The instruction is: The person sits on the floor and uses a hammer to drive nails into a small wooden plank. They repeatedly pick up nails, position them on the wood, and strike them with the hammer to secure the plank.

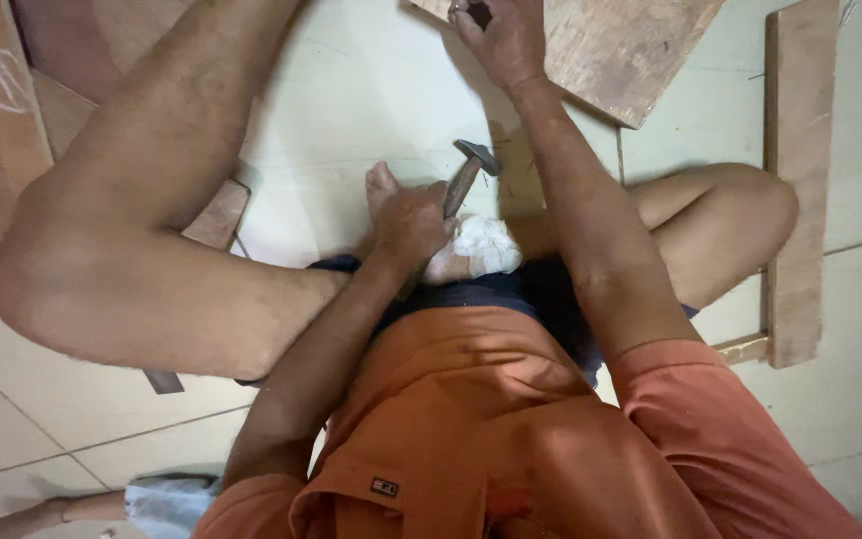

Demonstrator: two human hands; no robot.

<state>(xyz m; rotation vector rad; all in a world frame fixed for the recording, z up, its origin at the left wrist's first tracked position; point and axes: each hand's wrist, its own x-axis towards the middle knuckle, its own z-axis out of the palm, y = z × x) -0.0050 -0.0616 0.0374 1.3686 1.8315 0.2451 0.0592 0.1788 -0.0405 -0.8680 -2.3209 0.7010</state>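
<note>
Just one label is showing here, a small dark rectangular tag (384,487) sitting on the lower front of the orange shirt (471,399).

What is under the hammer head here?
Under the hammer head, held in the left hand, lies pale tiled floor with its shadow. No nail or wood shows there. The handle's lower end is hidden in the hand. The right hand grips something dark at the board.

Dim warm light, soft shadows, slight blur
</note>
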